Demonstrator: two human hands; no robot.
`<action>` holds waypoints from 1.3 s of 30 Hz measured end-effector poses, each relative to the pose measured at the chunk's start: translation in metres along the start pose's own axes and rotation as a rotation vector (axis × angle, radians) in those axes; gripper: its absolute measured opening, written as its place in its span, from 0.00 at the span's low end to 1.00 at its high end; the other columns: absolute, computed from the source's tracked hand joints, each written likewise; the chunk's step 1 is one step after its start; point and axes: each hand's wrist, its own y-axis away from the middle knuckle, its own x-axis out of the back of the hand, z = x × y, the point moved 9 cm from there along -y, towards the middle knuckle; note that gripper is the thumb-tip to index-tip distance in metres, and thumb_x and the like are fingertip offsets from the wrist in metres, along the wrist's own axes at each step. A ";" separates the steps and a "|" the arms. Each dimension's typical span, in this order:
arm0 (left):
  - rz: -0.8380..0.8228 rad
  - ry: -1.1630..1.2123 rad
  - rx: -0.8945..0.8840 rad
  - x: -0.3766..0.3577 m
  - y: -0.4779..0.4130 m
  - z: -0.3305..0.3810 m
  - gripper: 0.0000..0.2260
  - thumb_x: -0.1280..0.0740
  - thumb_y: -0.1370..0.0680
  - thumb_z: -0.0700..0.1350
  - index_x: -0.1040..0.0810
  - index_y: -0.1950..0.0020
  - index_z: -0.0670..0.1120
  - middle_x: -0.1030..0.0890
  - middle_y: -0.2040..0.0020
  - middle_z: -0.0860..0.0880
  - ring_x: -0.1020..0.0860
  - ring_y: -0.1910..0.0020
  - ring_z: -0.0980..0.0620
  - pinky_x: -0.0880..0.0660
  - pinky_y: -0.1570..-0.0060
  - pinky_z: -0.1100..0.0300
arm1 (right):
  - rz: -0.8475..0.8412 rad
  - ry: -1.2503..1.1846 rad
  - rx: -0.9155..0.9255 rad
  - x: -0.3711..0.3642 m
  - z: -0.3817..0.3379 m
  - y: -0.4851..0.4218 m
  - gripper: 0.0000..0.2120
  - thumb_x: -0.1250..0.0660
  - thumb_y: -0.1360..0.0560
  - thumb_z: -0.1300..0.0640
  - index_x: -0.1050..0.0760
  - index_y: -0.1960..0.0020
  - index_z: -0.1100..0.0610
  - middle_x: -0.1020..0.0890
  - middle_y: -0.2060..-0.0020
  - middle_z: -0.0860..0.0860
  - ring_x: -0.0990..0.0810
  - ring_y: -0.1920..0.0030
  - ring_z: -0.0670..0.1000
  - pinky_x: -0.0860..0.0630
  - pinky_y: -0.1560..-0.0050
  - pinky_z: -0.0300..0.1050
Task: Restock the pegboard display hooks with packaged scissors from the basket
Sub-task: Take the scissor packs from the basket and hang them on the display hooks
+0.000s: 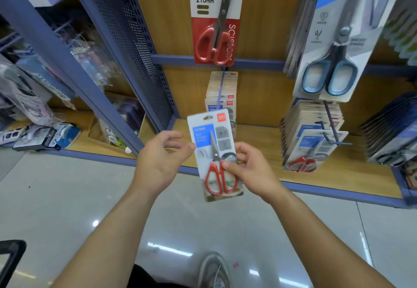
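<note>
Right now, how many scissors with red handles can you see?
3. One large pair hangs at top centre; one is in the pack the right hand pinches; one fronts the stack on the lower right hook. Packs behind may hide more.

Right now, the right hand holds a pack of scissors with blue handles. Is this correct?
Not quite. The head view shows the right hand holding the pack, but its scissors have red handles, not blue.

Bare left hand (160,159) and right hand (250,168) — grey laced sneaker (213,269), dark trousers (144,275).
</note>
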 end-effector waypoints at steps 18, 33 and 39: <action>0.022 -0.179 -0.031 -0.006 -0.004 0.002 0.06 0.27 0.22 0.50 0.18 0.47 0.55 0.17 0.50 0.58 0.20 0.50 0.59 0.25 0.53 0.64 | 0.373 0.167 -0.065 0.032 0.037 -0.082 0.06 0.27 0.23 0.56 0.24 0.51 0.51 0.13 0.56 0.48 0.14 0.57 0.47 0.17 0.56 0.48; -0.020 -0.221 -0.058 -0.007 0.001 0.020 0.13 0.28 0.22 0.52 0.20 0.38 0.53 0.19 0.44 0.56 0.21 0.45 0.53 0.26 0.45 0.56 | 0.107 0.842 -0.183 0.010 0.013 -0.032 0.26 0.29 0.23 0.44 0.27 0.30 0.56 0.21 0.35 0.54 0.23 0.34 0.56 0.26 0.39 0.48; 0.048 -0.200 -0.080 0.051 0.033 0.030 0.21 0.27 0.22 0.53 0.23 0.30 0.51 0.20 0.35 0.52 0.23 0.34 0.49 0.27 0.31 0.49 | -0.126 1.141 0.116 -0.072 -0.098 0.020 0.25 0.31 0.22 0.44 0.27 0.29 0.55 0.23 0.32 0.54 0.25 0.33 0.56 0.26 0.36 0.50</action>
